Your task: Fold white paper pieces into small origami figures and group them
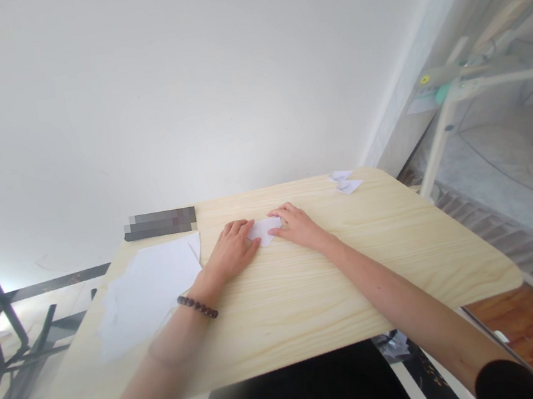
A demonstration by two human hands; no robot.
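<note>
Between my two hands, a small folded piece of white paper [264,230] lies on the light wood table, its lower side narrowing to a blunt point. My left hand [234,248], with a dark beaded bracelet at the wrist, grips the paper's left end between thumb and fingers. At the right end my right hand [295,225] pinches the paper, thumb below and fingers above. The fingertips cover both ends of the paper.
Loose white sheets [153,285] are spread on the table's left side, partly behind my left forearm. A pixelated dark object [162,224] lies behind them. Small folded papers [346,183] sit at the back right. A wall [230,97] stands behind the table [382,262].
</note>
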